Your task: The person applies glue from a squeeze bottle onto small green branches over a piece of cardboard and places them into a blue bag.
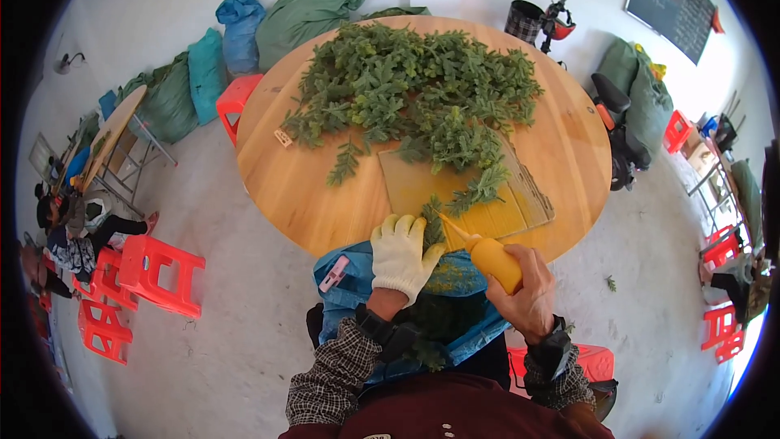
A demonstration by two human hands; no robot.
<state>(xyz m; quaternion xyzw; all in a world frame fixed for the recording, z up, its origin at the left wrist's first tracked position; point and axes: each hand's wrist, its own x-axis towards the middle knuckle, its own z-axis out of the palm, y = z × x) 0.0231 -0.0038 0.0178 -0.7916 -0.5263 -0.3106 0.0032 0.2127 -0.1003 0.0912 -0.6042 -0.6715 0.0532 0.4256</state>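
My left hand (400, 254), in a white knitted glove, pinches a small artificial green sprig (433, 226) at the table's near edge. Bare-fingered, my right hand (531, 291) is wrapped round a yellow squeeze bottle (494, 264), whose pointed nozzle tilts up to the left, close by the sprig; I cannot tell whether they touch. Under and beyond them lies a cardboard sheet (405, 187) with yellow stains. Below my hands a blue bag (479, 340) hangs open at my lap, with green sprigs inside. A pink clip (334, 274) is on its left rim.
A large heap of green sprigs (382, 73) covers the far part of the round wooden table (276, 195). Red stools (162, 272) stand at left. Stuffed sacks (305, 20) line the back wall. A parked scooter (621, 126) stands at right. People sit at both sides.
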